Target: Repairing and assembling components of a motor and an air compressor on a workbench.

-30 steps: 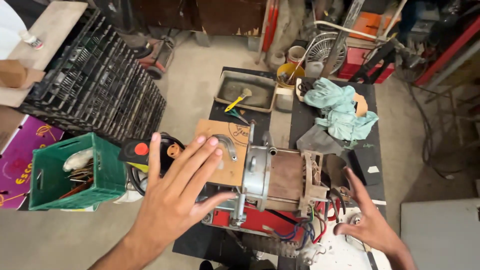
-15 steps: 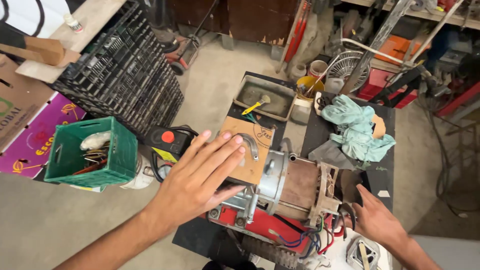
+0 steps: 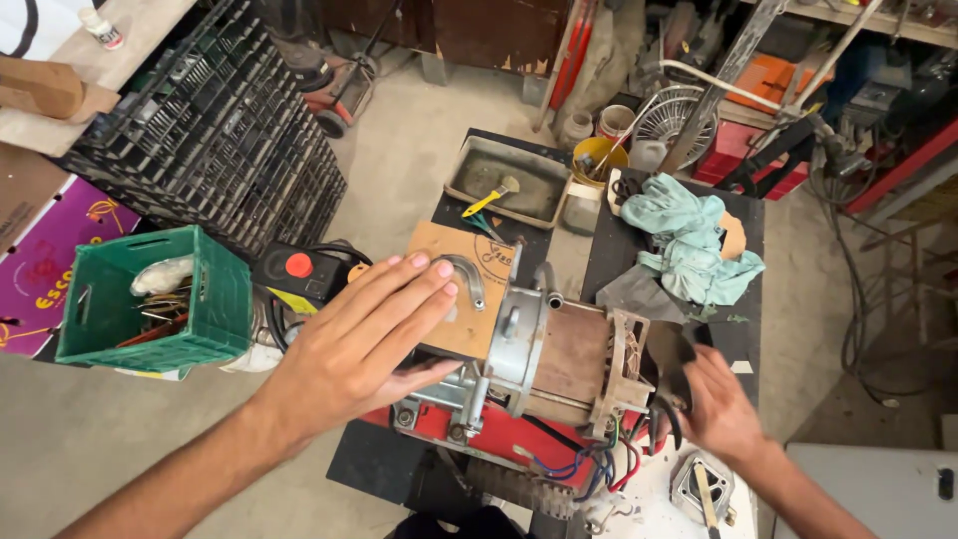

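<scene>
An electric motor (image 3: 564, 359) with a rusty brown housing and a silver flange lies on its side on a red base (image 3: 504, 439), on a black work table (image 3: 743, 329). A piece of brown cardboard (image 3: 461, 284) covers its left end. My left hand (image 3: 364, 344) lies flat on that cardboard end, fingers spread, holding nothing. At the motor's right end, by the open end frame and its coloured wires (image 3: 589, 464), my right hand (image 3: 720, 404) closes its fingers around a dark part; what that part is I cannot tell.
A green crate (image 3: 150, 299) and stacked black crates (image 3: 205, 140) stand on the floor at left. A switch box with a red button (image 3: 299, 274) sits beside the table. A metal tray (image 3: 509, 180), teal rag (image 3: 694, 240), yellow cup (image 3: 599, 160) and fan guard (image 3: 677, 120) lie at the back.
My left hand has dropped from hovering in the air onto the cardboard-covered end of the motor. My right hand has moved up to the motor's right end. The view has shifted closer.
</scene>
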